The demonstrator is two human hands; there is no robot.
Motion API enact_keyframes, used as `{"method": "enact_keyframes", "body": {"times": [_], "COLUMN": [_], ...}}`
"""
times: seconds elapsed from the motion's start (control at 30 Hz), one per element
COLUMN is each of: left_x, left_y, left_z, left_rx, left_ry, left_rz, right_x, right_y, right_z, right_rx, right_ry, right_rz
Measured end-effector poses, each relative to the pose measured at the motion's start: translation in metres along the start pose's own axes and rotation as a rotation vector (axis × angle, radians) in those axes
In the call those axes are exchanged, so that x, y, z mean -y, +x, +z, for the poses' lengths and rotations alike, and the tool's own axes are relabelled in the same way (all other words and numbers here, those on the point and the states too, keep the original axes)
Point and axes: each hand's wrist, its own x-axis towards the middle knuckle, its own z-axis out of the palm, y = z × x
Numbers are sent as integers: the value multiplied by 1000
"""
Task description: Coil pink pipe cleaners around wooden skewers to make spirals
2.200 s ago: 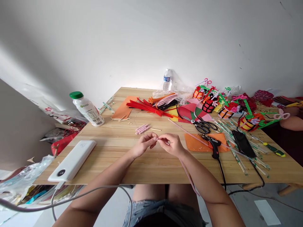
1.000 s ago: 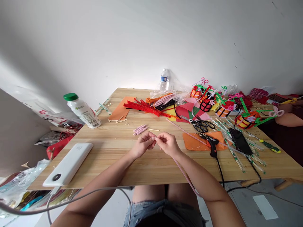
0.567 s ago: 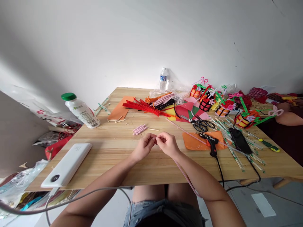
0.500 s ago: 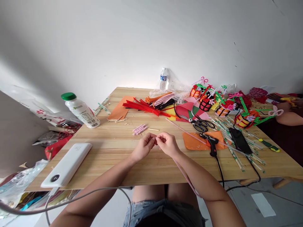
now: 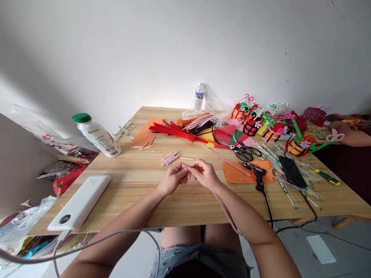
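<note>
My left hand [image 5: 173,179] and my right hand [image 5: 205,174] meet over the middle of the table, both closed in a pinch with fingertips together. They hold the end of a pale pink pipe cleaner [image 5: 227,216], most of it hidden in the fingers. Its long tail hangs from under my right wrist along the forearm, past the table's front edge. Just beyond my left hand lie several short pink pipe-cleaner-wrapped pieces [image 5: 170,158], side by side. A thin wooden stick [image 5: 187,158] rests beside them. Another pale pink pipe cleaner [image 5: 226,160] stretches across the table to the right.
Red pipe cleaners [image 5: 174,131] lie at the back. To the right are scissors [image 5: 245,151], a glue gun [image 5: 259,175] on orange sheet, a phone [image 5: 292,172], a screwdriver [image 5: 327,177] and decorated baskets [image 5: 275,132]. A bottle [image 5: 98,135] and power bank [image 5: 79,202] stand left. Another person's arm [image 5: 352,135] shows far right.
My fingers have shifted slightly at the pinch, and the left fingertips look a little more curled. The view has moved slightly; the things on the table stay put.
</note>
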Motion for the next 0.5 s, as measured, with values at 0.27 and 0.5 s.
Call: {"method": "enact_keyframes", "body": {"times": [0.27,0.5], "left_x": [-3,0], "left_y": [3,4], "left_z": [-3,-4], "left_rx": [-13,-110], "left_ry": [-28,209], "left_rz": [-77,147], "right_x": [-1,3], "right_y": [0,-1], "right_z": [-3,-3], "right_rx": [-60,-90], "right_ry": [-144,-206], "right_rz": [-184,-141]}}
